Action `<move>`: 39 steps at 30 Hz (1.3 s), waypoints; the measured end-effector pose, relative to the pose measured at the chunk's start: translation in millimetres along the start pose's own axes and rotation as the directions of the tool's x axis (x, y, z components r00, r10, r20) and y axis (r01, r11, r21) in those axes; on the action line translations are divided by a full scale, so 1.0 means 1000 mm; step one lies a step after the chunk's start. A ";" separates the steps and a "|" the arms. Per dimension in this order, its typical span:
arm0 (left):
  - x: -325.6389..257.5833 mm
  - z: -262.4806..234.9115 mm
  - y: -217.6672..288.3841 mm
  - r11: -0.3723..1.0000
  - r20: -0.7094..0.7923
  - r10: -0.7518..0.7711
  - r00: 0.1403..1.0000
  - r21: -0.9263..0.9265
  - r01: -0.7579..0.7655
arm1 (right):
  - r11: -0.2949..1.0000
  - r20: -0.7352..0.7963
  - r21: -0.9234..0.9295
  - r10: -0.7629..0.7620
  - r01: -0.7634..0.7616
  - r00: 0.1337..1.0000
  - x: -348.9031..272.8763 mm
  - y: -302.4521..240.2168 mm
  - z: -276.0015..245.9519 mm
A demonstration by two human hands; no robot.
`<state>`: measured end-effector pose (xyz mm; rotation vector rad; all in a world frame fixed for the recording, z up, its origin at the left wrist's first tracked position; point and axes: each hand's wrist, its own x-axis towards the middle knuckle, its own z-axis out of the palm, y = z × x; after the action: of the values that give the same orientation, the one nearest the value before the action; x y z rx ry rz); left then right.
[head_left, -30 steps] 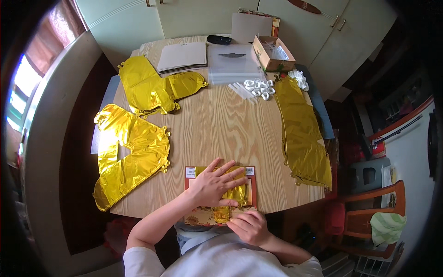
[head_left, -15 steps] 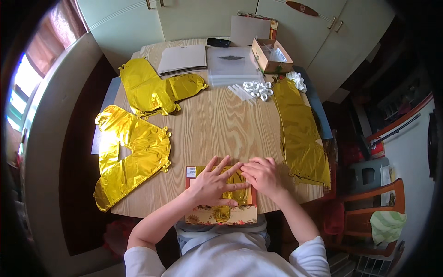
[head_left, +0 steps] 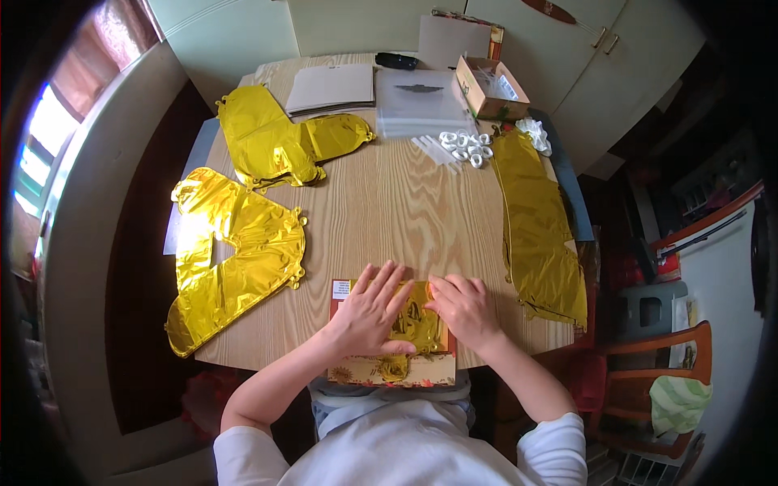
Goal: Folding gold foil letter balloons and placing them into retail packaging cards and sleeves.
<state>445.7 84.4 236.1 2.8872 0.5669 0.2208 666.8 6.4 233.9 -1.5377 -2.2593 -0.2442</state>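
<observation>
My left hand [head_left: 369, 317] lies flat, fingers stretched, over a folded gold foil balloon [head_left: 418, 330]. Under the foil is a printed card [head_left: 433, 372] with an orange-brown border and leaf pattern, at the table's near edge. A small crumpled gold foil part [head_left: 394, 369] sits on the card's lower strip. My right hand [head_left: 465, 314] has its fingers curled, thumb and forefinger pinching the foil's upper right edge. Part of the foil is hidden beneath my left hand.
Flat gold foil balloons lie at the left [head_left: 243, 243], far left [head_left: 267, 138] and right [head_left: 539, 219]. Farther back are white ribbon rolls [head_left: 466, 148], clear strips [head_left: 438, 151], plastic sleeves [head_left: 421, 113], a paper stack [head_left: 331, 87] and an open box [head_left: 490, 89].
My left hand's fingers have drawn closer together and shifted left, uncovering more foil. My right hand has moved apart from the left and now pinches the edge. The view has tilted slightly.
</observation>
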 end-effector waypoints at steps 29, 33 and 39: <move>0.042 0.007 -0.033 0.971 0.026 0.204 0.979 -0.129 -0.199 | 0.989 0.098 -0.077 -0.120 0.127 0.988 0.001 0.005 0.001; 0.036 0.011 -0.025 0.989 0.003 0.137 0.991 -0.061 -0.137 | 0.996 0.070 -0.041 -0.082 0.085 0.994 0.000 0.002 0.001; 0.034 0.014 -0.027 0.989 -0.002 0.147 0.989 -0.014 -0.147 | 0.981 0.135 0.182 -0.086 0.061 0.987 -0.005 -0.031 -0.020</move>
<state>470.0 120.0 220.4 2.9175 0.3507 0.2469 644.3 -17.0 251.8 -1.4216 -2.3781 0.0482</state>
